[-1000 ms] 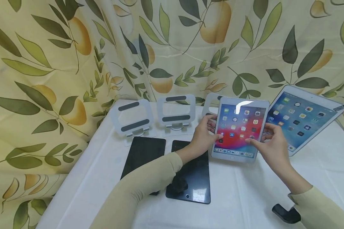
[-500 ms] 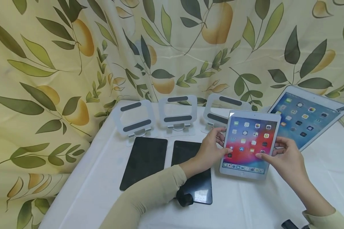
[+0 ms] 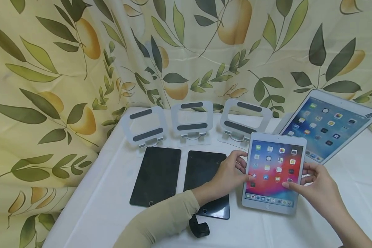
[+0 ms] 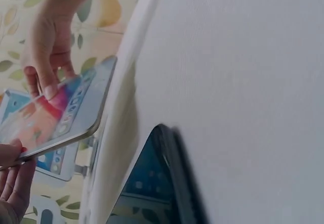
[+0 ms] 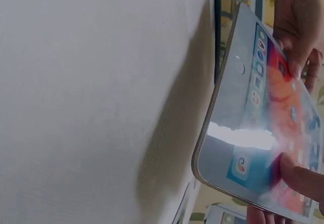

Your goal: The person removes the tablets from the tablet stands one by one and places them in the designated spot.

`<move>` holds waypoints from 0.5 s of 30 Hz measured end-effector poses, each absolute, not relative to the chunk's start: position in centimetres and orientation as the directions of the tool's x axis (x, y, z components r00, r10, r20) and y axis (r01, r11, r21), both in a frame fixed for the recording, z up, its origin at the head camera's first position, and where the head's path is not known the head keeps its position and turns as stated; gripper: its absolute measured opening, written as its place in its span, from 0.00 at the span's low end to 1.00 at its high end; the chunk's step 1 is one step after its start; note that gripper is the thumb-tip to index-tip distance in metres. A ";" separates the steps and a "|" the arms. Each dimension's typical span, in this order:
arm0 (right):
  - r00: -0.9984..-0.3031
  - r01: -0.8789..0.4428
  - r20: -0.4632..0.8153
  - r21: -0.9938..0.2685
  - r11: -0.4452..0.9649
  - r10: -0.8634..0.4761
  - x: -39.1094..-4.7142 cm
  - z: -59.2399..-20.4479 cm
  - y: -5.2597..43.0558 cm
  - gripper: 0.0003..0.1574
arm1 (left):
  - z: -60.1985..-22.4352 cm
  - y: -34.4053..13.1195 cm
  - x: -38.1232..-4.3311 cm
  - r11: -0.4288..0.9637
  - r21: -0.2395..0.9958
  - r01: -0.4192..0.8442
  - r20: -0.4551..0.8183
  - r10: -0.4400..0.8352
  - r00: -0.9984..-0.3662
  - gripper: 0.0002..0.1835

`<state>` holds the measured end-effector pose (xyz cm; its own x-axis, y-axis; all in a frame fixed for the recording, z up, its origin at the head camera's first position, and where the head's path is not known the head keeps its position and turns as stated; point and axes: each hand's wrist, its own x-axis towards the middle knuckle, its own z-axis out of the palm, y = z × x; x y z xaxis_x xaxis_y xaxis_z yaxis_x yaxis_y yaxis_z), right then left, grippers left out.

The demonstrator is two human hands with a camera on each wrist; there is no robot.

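Note:
A white tablet (image 3: pixel 274 172) with a lit red and blue home screen is held by both hands, tilted toward the head camera. My left hand (image 3: pixel 226 175) grips its left edge, thumb on the glass and fingers behind. On the opposite edge my right hand (image 3: pixel 320 189) pinches it the same way, thumb lying on the screen. In the right wrist view, the tablet's (image 5: pixel 238 113) lower edge stands above its shadow on the cloth. Behind it at the right, a larger white tablet (image 3: pixel 328 124) with a blue screen leans back.
Two dark tablets (image 3: pixel 156 175) lie flat on the white tablecloth (image 3: pixel 96 203), the right one partly under my left forearm. Three clear stands with grey pads, such as the middle stand (image 3: pixel 192 119), line the back. A patterned curtain (image 3: pixel 189 51) hangs behind. A black strap (image 3: pixel 199 227) sits by my left sleeve.
Both hands have brought the white tablet down and to the right, nearer the person, while holding it. The right-hand stand, earlier largely covered by it, now shows.

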<state>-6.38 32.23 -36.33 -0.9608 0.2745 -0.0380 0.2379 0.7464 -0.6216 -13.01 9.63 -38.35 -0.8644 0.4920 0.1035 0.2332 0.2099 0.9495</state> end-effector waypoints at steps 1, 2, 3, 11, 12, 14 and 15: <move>-0.961 0.243 -0.048 -0.622 0.744 0.273 -6.3 -36.6 32.5 0.56 | -38.4 9.6 -12.9 0.209 0.951 0.230 0.100 0.495 -0.863 0.33; -0.960 0.250 -0.061 -0.624 0.740 0.273 -6.2 -37.0 32.7 0.58 | -38.5 9.5 -12.7 0.210 0.951 0.228 0.096 0.498 -0.862 0.33; -0.959 0.253 -0.054 -0.609 0.752 0.279 -6.2 -37.5 33.0 0.58 | -38.5 9.5 -12.5 0.212 0.950 0.228 0.094 0.502 -0.859 0.33; -0.952 0.297 -0.123 -0.603 0.741 0.281 -5.9 -39.3 34.0 0.62 | -39.2 9.2 -11.5 0.211 0.952 0.222 0.085 0.514 -0.854 0.32; -0.951 0.301 -0.130 -0.600 0.741 0.280 -5.9 -39.3 34.0 0.62 | -39.4 9.2 -11.4 0.206 0.953 0.223 0.088 0.515 -0.853 0.32; -0.948 0.314 -0.152 -0.601 0.735 0.281 -5.8 -39.1 33.7 0.63 | -39.6 9.1 -11.2 0.194 0.955 0.224 0.094 0.520 -0.849 0.32; -0.945 0.322 -0.162 -0.597 0.735 0.282 -5.7 -39.0 33.6 0.63 | -39.8 9.1 -11.1 0.187 0.957 0.222 0.095 0.522 -0.848 0.32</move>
<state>-5.75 33.60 -39.03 -0.9455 0.2825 -0.1621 0.3218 0.7346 -0.5973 -11.11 9.09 -39.81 -0.8476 0.5221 0.0951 0.2223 0.1866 0.9570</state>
